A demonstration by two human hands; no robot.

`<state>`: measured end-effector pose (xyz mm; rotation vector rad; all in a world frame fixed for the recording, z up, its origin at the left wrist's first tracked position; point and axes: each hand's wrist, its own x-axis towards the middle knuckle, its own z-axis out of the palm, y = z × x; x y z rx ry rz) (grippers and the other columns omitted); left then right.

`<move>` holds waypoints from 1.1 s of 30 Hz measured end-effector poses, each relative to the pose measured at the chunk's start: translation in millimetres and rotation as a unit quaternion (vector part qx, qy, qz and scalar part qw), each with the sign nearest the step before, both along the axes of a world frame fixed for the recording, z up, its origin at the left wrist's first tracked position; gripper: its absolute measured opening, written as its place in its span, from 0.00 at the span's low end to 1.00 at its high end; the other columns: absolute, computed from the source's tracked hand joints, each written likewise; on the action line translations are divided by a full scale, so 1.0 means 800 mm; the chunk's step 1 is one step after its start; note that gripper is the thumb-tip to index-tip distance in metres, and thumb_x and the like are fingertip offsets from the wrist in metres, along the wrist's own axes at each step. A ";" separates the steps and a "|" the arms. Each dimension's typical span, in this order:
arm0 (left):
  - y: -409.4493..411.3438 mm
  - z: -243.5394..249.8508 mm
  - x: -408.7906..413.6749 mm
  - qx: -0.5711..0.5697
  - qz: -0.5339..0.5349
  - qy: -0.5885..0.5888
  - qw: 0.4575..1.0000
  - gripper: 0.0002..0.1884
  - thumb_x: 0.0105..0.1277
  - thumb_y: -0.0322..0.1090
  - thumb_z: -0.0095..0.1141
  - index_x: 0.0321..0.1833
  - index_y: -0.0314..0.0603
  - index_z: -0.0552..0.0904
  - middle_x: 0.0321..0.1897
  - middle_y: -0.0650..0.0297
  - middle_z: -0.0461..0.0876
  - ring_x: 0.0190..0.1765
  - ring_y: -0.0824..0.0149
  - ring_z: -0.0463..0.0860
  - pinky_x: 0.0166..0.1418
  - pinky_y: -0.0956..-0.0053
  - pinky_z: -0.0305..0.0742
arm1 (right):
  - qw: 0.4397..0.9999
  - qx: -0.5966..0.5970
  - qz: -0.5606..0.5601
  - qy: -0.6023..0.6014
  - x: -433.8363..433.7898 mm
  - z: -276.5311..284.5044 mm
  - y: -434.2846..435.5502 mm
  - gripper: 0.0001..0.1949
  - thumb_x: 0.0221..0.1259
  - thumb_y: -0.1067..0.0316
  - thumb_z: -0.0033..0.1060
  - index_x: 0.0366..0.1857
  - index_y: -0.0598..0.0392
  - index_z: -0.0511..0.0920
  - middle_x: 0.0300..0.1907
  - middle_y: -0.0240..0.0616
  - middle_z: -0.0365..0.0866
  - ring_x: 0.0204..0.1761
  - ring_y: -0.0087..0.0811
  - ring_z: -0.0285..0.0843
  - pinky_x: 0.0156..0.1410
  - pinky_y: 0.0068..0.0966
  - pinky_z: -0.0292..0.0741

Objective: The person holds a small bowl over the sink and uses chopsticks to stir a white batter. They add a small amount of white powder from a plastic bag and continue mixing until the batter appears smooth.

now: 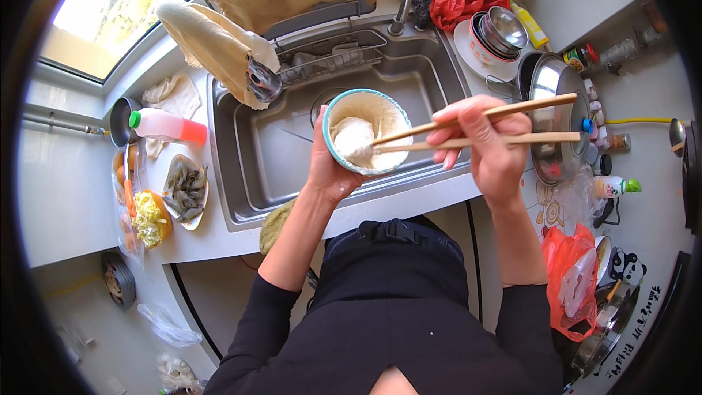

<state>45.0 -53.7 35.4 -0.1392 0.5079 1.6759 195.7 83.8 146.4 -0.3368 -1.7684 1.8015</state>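
Note:
My left hand (329,167) is closed around the side of a bowl (327,137) with a blue-green rim, held above the near part of the sink. Inside the bowl lies a pale, sticky mass like dough or batter (354,140), some of it smeared up the wall. In my right hand (485,137) is a pair of wooden chopsticks (425,129), one a little apart from the other. Their tips meet in the pale mass; the thick ends point right. How far the tips go into it cannot be seen.
The steel sink (263,153) has a wire rack (329,57) and a faucet (403,8). Left stand a plate of shrimp (186,189), shredded vegetable (149,219) and a pink-filled bottle (170,127). Right are stacked bowls (502,33), a large lidded pan (554,115) and a red plastic bag (567,280).

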 end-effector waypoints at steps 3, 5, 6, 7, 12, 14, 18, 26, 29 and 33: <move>-0.001 -0.001 -0.002 0.012 0.002 0.013 1.000 0.42 0.61 0.76 0.37 0.68 0.51 0.67 0.61 0.56 0.74 0.56 0.51 0.80 0.47 0.47 0.82 | 0.998 0.004 -0.040 0.055 0.003 0.006 0.019 0.14 0.70 0.64 0.53 0.37 0.68 0.80 0.28 0.46 0.84 0.24 0.27 0.81 0.29 0.18 0.78; -0.005 0.003 -0.006 0.029 0.016 -0.002 0.999 0.41 0.62 0.74 0.36 0.68 0.51 0.67 0.61 0.55 0.74 0.57 0.51 0.79 0.47 0.46 0.82 | 0.998 0.025 -0.036 0.040 0.007 0.002 0.032 0.14 0.70 0.64 0.54 0.38 0.68 0.80 0.28 0.45 0.84 0.25 0.27 0.82 0.30 0.18 0.78; -0.007 0.003 -0.007 0.044 0.011 0.002 0.999 0.40 0.63 0.74 0.37 0.68 0.51 0.67 0.62 0.56 0.73 0.59 0.52 0.78 0.52 0.48 0.80 | 0.999 0.026 -0.030 0.028 0.009 0.001 0.036 0.14 0.70 0.64 0.54 0.38 0.68 0.81 0.28 0.45 0.84 0.25 0.27 0.82 0.30 0.18 0.78; -0.009 0.003 -0.008 0.060 0.006 0.006 0.998 0.40 0.64 0.73 0.37 0.67 0.50 0.68 0.62 0.57 0.73 0.60 0.54 0.77 0.56 0.49 0.78 | 0.999 0.027 -0.024 0.015 0.010 0.000 0.037 0.14 0.69 0.63 0.54 0.39 0.67 0.81 0.28 0.45 0.84 0.25 0.27 0.82 0.30 0.18 0.78; -0.010 0.005 -0.008 0.078 0.004 -0.007 0.997 0.39 0.64 0.72 0.38 0.67 0.50 0.69 0.63 0.59 0.73 0.62 0.55 0.76 0.61 0.52 0.75 | 0.998 0.061 -0.019 0.007 0.010 0.014 0.039 0.13 0.69 0.63 0.55 0.39 0.66 0.81 0.28 0.41 0.83 0.26 0.23 0.79 0.31 0.16 0.76; -0.006 0.011 -0.007 0.077 0.001 0.000 0.997 0.38 0.64 0.72 0.39 0.66 0.50 0.69 0.63 0.59 0.73 0.61 0.55 0.76 0.61 0.53 0.75 | 0.997 0.075 -0.018 -0.007 -0.003 0.005 0.026 0.12 0.69 0.64 0.56 0.38 0.65 0.81 0.27 0.39 0.83 0.25 0.21 0.78 0.30 0.15 0.75; -0.003 0.008 -0.004 0.052 -0.016 -0.001 0.999 0.38 0.64 0.71 0.39 0.65 0.49 0.70 0.61 0.59 0.74 0.61 0.57 0.76 0.61 0.54 0.75 | 0.994 0.092 0.053 -0.019 -0.006 -0.006 0.003 0.15 0.68 0.61 0.57 0.36 0.67 0.81 0.25 0.41 0.82 0.22 0.23 0.77 0.25 0.15 0.72; -0.002 0.006 0.003 0.086 -0.056 -0.029 0.994 0.41 0.62 0.74 0.38 0.67 0.49 0.69 0.63 0.58 0.73 0.61 0.56 0.77 0.61 0.53 0.75 | 0.999 0.012 -0.011 0.047 -0.006 -0.004 0.029 0.12 0.70 0.66 0.52 0.36 0.66 0.80 0.23 0.40 0.81 0.22 0.22 0.77 0.27 0.16 0.73; -0.003 0.003 0.000 0.074 -0.042 -0.018 0.996 0.41 0.62 0.74 0.38 0.67 0.50 0.69 0.63 0.58 0.73 0.62 0.55 0.76 0.61 0.52 0.75 | 0.986 0.132 0.100 -0.026 0.005 0.007 0.013 0.12 0.68 0.65 0.56 0.33 0.65 0.81 0.25 0.39 0.81 0.22 0.21 0.75 0.25 0.16 0.71; -0.009 -0.004 0.005 0.083 -0.045 -0.035 0.995 0.41 0.63 0.74 0.38 0.67 0.50 0.69 0.63 0.57 0.73 0.62 0.54 0.76 0.61 0.52 0.75 | 0.998 0.006 0.046 0.048 0.010 0.024 0.038 0.14 0.69 0.63 0.54 0.34 0.66 0.81 0.25 0.43 0.82 0.22 0.24 0.78 0.25 0.17 0.74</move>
